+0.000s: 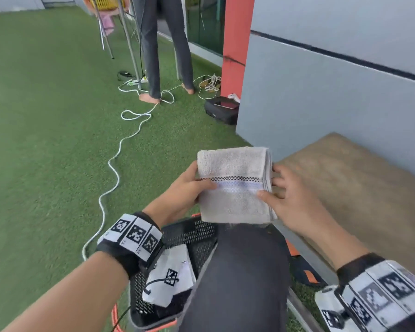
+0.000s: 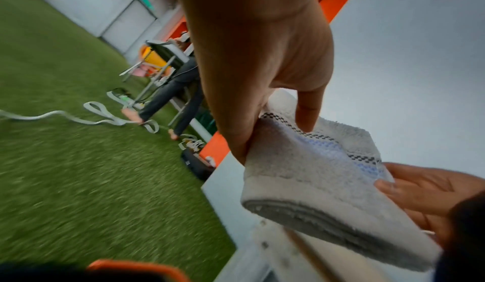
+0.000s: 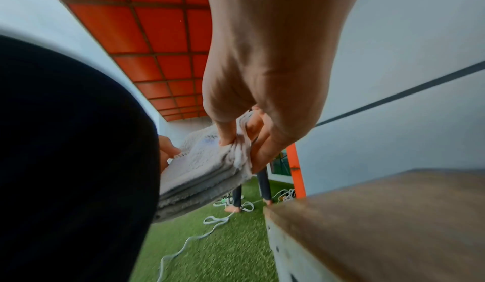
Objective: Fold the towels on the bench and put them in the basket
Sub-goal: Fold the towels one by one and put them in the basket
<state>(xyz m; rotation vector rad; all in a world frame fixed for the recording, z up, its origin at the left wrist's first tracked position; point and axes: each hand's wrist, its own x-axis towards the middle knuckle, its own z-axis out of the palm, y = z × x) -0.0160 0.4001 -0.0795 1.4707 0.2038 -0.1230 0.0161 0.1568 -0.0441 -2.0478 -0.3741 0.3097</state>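
A folded pale grey towel [image 1: 234,185] with a checkered black and blue stripe hangs in the air between my two hands, above my knee. My left hand [image 1: 189,188] pinches its left edge, thumb on top. My right hand [image 1: 280,188] pinches its right folded edge, thumb on top and fingers beneath. In the left wrist view the towel [image 2: 315,174] shows its stacked layers, gripped by the left hand [image 2: 262,120]. In the right wrist view the right hand [image 3: 244,141] pinches the towel [image 3: 202,166]. The black mesh basket [image 1: 197,236] with an orange rim sits below on the grass, left of my knee.
The wooden bench top [image 1: 345,183] lies to the right against a grey wall. My dark-trousered knee [image 1: 244,271] stands between basket and bench. A white cable [image 1: 115,168] snakes over the green turf. A barefoot person [image 1: 163,44] stands at a metal frame ahead; a black box [image 1: 222,110] sits by an orange pillar.
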